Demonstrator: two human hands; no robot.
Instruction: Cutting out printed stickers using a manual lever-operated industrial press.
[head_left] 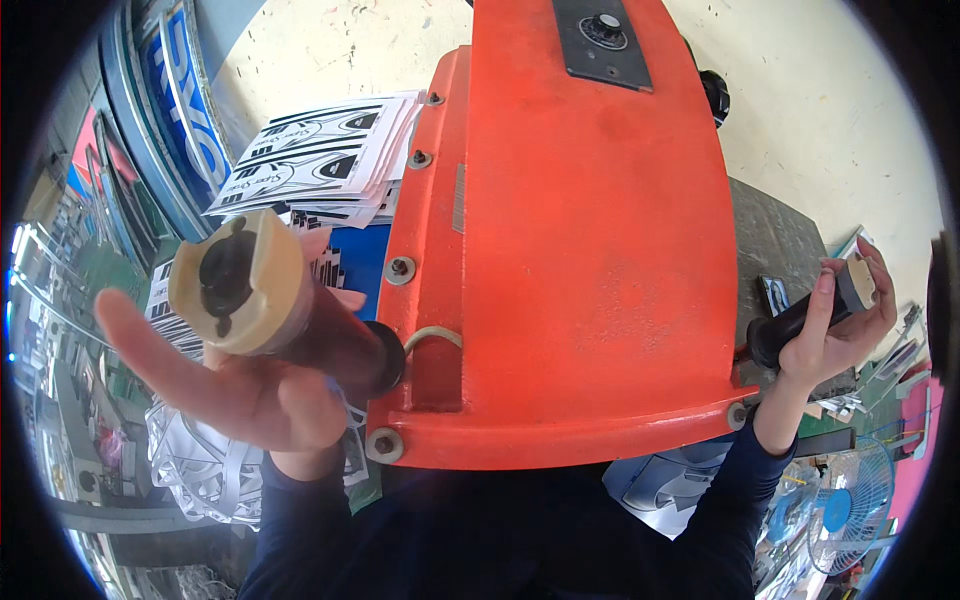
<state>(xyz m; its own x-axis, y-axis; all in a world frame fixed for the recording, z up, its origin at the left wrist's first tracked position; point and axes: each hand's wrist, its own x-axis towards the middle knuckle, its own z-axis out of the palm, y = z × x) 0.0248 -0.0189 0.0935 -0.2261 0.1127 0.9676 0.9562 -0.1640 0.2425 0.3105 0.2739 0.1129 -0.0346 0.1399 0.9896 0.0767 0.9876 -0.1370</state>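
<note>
My left hand (235, 395) is round a black handle (340, 345) on the left side of a red machine head (600, 230). Its thumb stretches away to the left, while fingertips show behind the handle. A cream cap (280, 280) with a dark round button (228, 272) ends this handle. On the right side, my right hand (830, 335) holds a matching dark handle (785, 335), its fingers curving about the cream end (858, 284). My right thumb lies along the near side. The right handle's button is hidden.
Printed white sheets (310, 155) are stacked left of the machine, over a blue surface (358, 265). Framed blue-and-white screens (185, 110) lean at the far left. White cut scraps (205, 465) bulge below my left hand. A blue fan (845, 510) stands at lower right.
</note>
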